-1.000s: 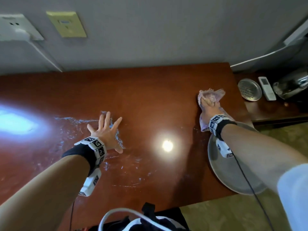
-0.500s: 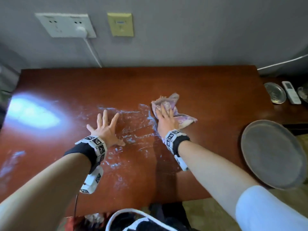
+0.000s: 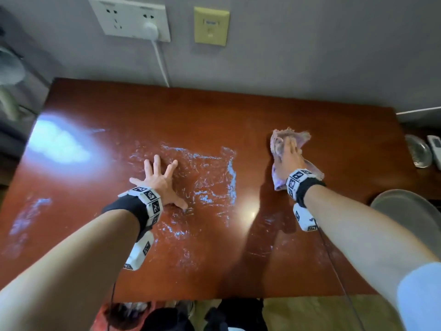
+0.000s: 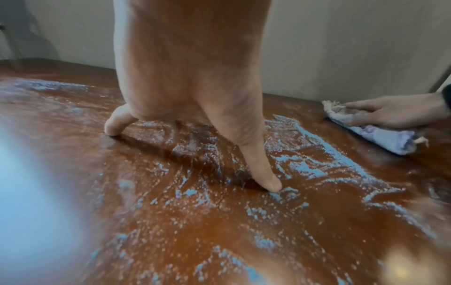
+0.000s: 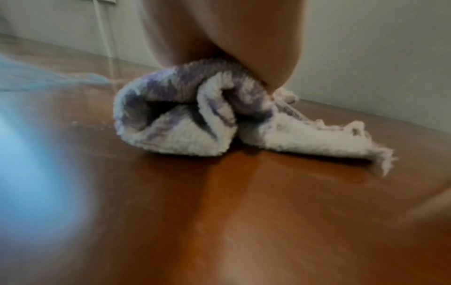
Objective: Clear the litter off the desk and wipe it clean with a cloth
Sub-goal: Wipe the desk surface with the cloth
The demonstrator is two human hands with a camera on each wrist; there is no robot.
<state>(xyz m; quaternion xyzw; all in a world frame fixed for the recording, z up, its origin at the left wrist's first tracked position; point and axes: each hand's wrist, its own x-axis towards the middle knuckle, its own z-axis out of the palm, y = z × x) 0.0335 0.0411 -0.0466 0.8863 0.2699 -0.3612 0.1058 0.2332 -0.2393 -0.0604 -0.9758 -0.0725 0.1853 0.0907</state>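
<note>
My right hand (image 3: 287, 154) presses flat on a crumpled pink-and-white cloth (image 3: 303, 137) on the right half of the red-brown desk (image 3: 214, 111). The left wrist view shows that hand (image 4: 390, 111) with straight fingers on top of the cloth (image 4: 380, 137). In the right wrist view the bunched cloth (image 5: 195, 119) lies under my palm. My left hand (image 3: 158, 177) rests on the desk with fingers spread, amid wet streaks (image 3: 210, 177); its fingertips (image 4: 270, 185) touch the damp wood (image 4: 219, 231).
A round grey tray (image 3: 410, 211) overhangs the desk's right front corner. A small metal dish (image 3: 420, 151) and a white remote (image 3: 435, 146) lie on a lower surface at the right. A wall socket (image 3: 131, 17) with a plugged cable (image 3: 162, 65) is behind the desk.
My right hand swept the cloth from the desk's right edge to the middle, then back toward the right. The left hand stayed planted, fingers spread.
</note>
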